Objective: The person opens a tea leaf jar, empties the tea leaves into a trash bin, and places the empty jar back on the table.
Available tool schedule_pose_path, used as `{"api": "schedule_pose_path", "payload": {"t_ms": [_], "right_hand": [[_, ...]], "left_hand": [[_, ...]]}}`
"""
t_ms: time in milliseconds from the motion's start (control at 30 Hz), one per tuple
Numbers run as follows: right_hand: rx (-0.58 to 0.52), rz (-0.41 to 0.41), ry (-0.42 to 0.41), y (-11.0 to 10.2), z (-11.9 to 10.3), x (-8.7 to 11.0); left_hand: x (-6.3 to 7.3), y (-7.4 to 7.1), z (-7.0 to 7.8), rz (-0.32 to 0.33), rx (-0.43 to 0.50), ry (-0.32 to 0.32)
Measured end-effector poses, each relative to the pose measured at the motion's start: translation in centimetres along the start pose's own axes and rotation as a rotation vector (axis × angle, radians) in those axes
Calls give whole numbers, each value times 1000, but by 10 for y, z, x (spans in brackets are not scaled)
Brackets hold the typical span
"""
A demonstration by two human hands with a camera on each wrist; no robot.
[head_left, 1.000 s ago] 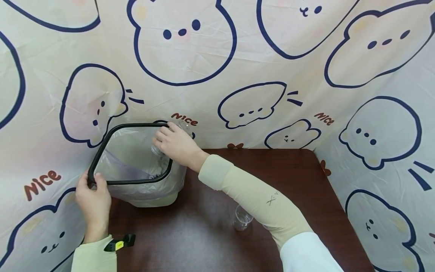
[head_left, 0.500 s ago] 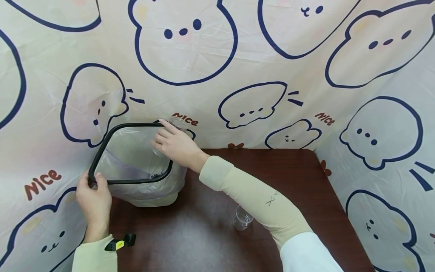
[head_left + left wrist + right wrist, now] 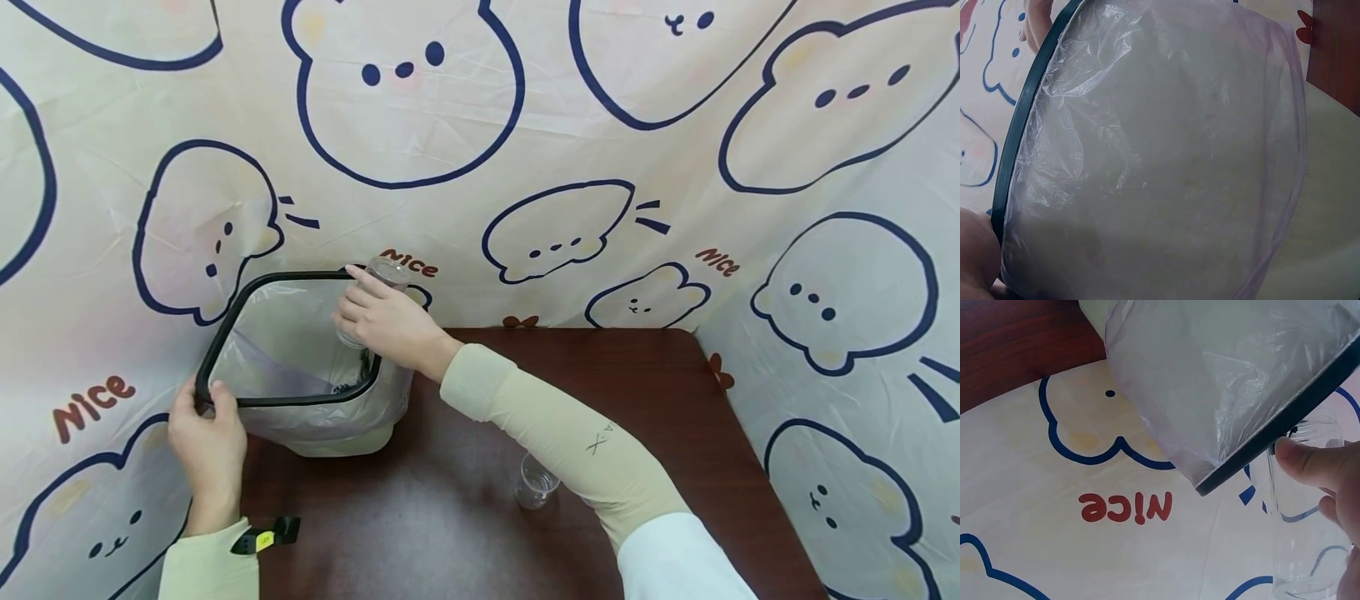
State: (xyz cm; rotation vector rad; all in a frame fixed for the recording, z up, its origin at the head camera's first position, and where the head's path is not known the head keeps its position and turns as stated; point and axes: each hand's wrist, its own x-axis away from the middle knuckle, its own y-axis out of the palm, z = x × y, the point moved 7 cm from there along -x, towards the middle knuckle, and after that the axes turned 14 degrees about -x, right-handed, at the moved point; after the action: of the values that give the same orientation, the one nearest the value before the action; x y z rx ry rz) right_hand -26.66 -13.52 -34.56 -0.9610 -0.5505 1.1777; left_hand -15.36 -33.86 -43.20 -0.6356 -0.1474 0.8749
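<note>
A bin with a black rim [image 3: 292, 402] and a translucent plastic liner [image 3: 277, 346] stands at the table's left back. My left hand [image 3: 208, 437] grips the rim's near left corner. My right hand [image 3: 390, 323] holds a clear jar [image 3: 1304, 569], tilted with its mouth over the bin's right side. Small dark bits [image 3: 365, 365] show below the jar's mouth, and more dark bits [image 3: 345, 387] lie inside the liner. In the right wrist view my thumb [image 3: 1300, 456] presses near the jar's mouth. The bin's bottom is hidden in the head view.
A clear cup [image 3: 536, 485] stands on the brown table [image 3: 442, 517], beside my right forearm. Cloth [image 3: 420, 225] printed with cartoon animals hangs behind the table and along its sides.
My right hand has tipped the jar more steeply, its base swinging up and left. Dark bits show below its mouth now, unlike half a second ago. My left hand stays on the rim.
</note>
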Motion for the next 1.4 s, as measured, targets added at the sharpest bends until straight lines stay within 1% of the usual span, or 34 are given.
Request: {"api": "schedule_pose_path", "payload": {"t_ms": [67, 133, 300, 400, 567, 633, 700, 800, 967, 1033, 1133, 1200, 1267, 1400], "right_hand": [[-1, -4, 0, 0, 0, 1], [-25, -12, 10, 1, 1, 2], [-180, 6, 91, -1, 7, 4], [-230, 30, 111, -3, 10, 6], [-219, 85, 69, -6, 12, 5], [-204, 90, 43, -6, 12, 5], [-187, 71, 21, -6, 12, 5], [-178, 19, 3, -4, 12, 4], [-220, -30, 35, -3, 16, 2], [-238, -29, 60, -4, 20, 3], [-272, -1, 103, -5, 26, 5], [-272, 12, 108, -6, 29, 5], [-270, 1, 89, -6, 28, 6], [-226, -40, 23, -4, 24, 5]], "left_hand": [[0, 1, 0, -5, 3, -2], [0, 1, 0, -7, 9, -2], [-1, 0, 0, 3, 11, 6], [-1, 1, -1, -1, 12, 4], [-2, 2, -1, -2, 20, 0], [-3, 2, 0, -3, 25, 0], [-3, 3, 1, -11, 24, 0], [-3, 4, 1, -20, 21, -1], [-4, 4, 0, -17, 25, -21], [-4, 4, 0, -14, 27, -22], [-5, 5, 0, -11, 23, -14], [-5, 5, 0, -10, 19, -4], [-5, 5, 0, -15, 17, -6], [-6, 5, 0, -18, 19, -8]]}}
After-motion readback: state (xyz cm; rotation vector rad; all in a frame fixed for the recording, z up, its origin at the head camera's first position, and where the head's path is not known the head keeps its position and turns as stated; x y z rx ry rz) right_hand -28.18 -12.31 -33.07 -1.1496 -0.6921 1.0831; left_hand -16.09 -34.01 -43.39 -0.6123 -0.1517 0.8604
